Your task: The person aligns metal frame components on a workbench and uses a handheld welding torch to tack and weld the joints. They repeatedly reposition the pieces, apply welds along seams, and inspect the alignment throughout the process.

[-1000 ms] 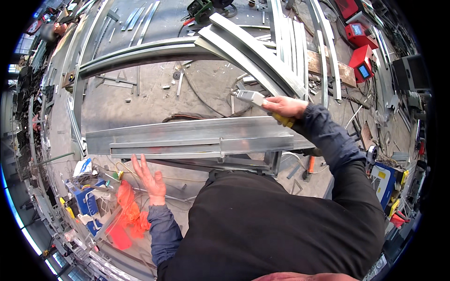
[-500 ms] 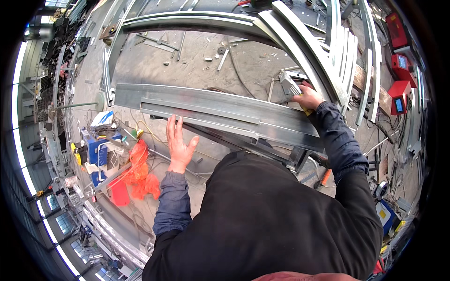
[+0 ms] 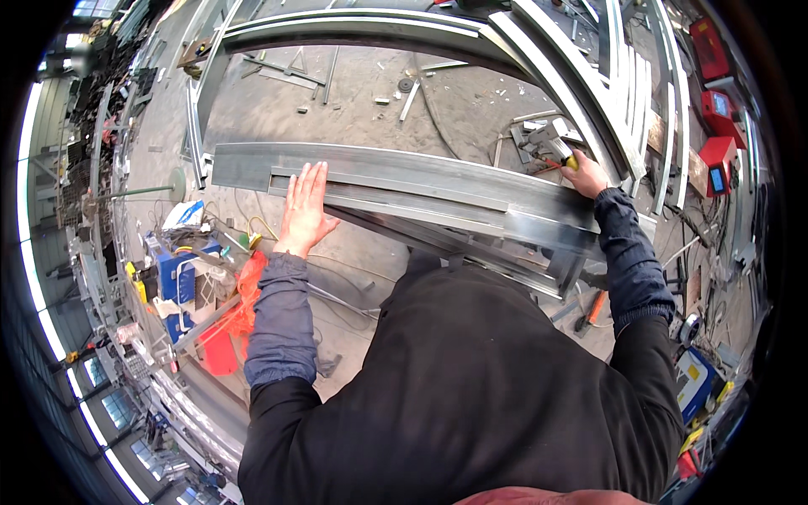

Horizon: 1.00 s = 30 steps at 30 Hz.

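My left hand [image 3: 306,210] is open, its fingers stretched together across the near edge of a long grey steel channel [image 3: 387,162]. A narrower metal strip [image 3: 387,190] lies along the channel, close to the fingertips. Beyond the channel's right end, my right hand [image 3: 584,175] is closed round a small tool with a yellow-and-black handle [image 3: 572,161]; its exact kind is hard to make out. A grey metal clamp-like piece [image 3: 549,133] sits just past that hand, next to the curved steel frame [image 3: 555,101]. Beneath the channel, a dark metal support [image 3: 396,234] shows.
Straight and curved steel profiles [image 3: 627,93] are stacked at the far right, near red machines with screens [image 3: 718,164]. To the left are a blue machine [image 3: 175,273], orange netting [image 3: 250,290] and cables. An orange-handled hammer [image 3: 598,306] lies low at right.
My left hand has moved up and left onto the channel and the strip. My right hand has shifted slightly right, and the yellow handle shows more clearly.
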### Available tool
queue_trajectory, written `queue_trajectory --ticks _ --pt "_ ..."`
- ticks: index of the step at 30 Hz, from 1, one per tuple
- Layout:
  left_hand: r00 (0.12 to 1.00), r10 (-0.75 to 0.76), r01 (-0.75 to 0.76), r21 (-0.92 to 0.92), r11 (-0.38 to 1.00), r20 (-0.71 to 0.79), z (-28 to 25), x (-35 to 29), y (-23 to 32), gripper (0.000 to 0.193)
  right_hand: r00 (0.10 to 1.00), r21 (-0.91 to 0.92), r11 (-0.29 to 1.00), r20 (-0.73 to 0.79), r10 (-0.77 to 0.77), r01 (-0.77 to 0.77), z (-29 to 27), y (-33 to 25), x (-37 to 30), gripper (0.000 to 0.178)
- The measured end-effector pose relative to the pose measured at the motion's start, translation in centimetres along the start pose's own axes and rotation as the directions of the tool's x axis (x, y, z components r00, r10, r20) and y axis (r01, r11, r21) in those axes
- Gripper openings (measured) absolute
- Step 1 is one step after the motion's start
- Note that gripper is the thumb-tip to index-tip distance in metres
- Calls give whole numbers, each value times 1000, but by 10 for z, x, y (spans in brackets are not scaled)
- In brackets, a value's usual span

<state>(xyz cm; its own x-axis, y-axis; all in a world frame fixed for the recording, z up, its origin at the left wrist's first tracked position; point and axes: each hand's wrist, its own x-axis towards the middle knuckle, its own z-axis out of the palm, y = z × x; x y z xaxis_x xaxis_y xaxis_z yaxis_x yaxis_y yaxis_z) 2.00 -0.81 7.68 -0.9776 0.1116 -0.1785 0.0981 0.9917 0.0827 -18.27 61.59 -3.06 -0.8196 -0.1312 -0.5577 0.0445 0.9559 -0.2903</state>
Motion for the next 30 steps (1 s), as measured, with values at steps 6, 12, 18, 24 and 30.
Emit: queue_trajectory --ticks 6,12,18,24,30 --pt "988 144 -142 -42 989 50 6 24 -49 107 973 -124 992 -232 6 -36 7 -22 -65 71" --pt "965 264 -261 -127 957 4 9 38 -79 91 910 107 975 -391 -140 196 7 -169 -150 77" --pt "933 359 -357 -154 921 -17 6 50 -80 80 863 -166 969 -445 -238 181 66 -275 -212 114" --pt "920 369 -341 -195 920 129 2 60 -84 77 868 -221 943 -383 -317 247 102 -301 -195 116" --pt "907 417 -398 -207 894 56 0 62 -86 74 880 -296 897 -250 -404 328 109 -310 -149 112"
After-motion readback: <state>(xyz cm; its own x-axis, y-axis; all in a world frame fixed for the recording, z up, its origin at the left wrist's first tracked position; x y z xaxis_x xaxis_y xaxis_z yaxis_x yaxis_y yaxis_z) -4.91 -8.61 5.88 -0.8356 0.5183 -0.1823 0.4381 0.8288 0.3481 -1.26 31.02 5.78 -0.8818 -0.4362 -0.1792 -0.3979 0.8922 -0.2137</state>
